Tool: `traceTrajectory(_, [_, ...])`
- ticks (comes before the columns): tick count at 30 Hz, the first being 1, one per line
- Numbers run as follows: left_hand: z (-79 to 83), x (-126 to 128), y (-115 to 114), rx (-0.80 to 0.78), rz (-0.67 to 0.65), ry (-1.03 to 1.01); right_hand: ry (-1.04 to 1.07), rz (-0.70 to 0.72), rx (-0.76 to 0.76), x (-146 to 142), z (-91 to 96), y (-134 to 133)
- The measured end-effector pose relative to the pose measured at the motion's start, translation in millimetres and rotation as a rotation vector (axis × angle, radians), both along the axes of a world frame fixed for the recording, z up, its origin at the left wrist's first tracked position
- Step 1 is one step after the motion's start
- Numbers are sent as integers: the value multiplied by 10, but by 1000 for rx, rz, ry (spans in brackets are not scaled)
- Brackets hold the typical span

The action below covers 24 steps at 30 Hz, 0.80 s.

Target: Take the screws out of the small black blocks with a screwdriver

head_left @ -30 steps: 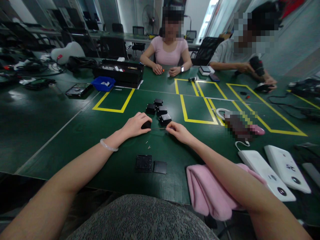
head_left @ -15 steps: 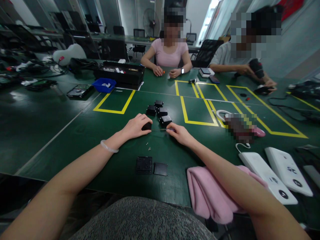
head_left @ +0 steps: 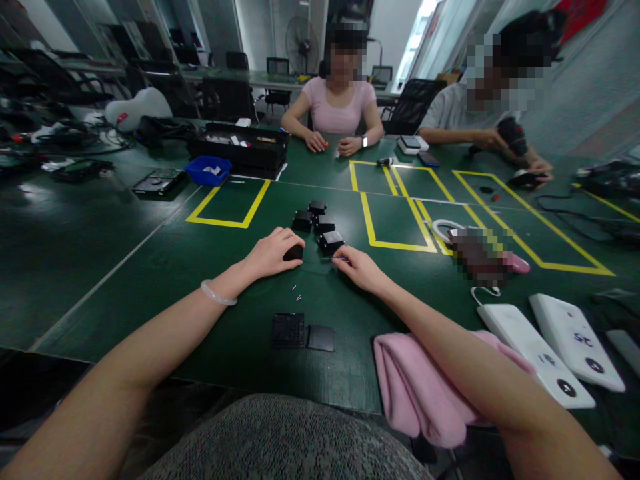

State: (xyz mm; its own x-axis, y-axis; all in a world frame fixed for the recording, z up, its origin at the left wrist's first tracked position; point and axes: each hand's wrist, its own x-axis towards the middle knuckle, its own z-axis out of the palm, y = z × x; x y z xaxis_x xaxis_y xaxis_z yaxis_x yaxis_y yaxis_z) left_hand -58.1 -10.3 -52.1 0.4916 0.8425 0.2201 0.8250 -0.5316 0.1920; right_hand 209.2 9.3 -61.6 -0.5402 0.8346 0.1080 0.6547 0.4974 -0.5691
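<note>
My left hand (head_left: 273,253) rests on the green table (head_left: 150,267), fingers curled round a small black part (head_left: 293,253). My right hand (head_left: 358,267) pinches a thin metal tool (head_left: 329,259) that points left toward that part. Just beyond my hands lies a cluster of small black boxes (head_left: 318,223). A few tiny screws (head_left: 296,293) lie on the table below my left hand. Nearer to me sit a black square housing (head_left: 288,330) and a flat black cover (head_left: 321,338).
A pink cloth (head_left: 415,387) lies under my right forearm, with two white devices (head_left: 550,347) to its right. Yellow tape rectangles (head_left: 395,220) mark the table. A blue bin (head_left: 207,169) and a black tray (head_left: 240,143) stand at the far left. Two people sit across the table.
My right hand has drawn the thin tool a little to the right, away from the black part. My left hand has stayed put.
</note>
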Motion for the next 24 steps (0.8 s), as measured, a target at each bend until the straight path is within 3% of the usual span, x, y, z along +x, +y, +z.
traceTrajectory(13, [10, 4, -1, -12, 15, 8, -52, -40, -59, 18, -1, -20])
traceTrajectory(24, [6, 3, 1, -12, 7, -11, -10, 12, -25, 31, -11, 0])
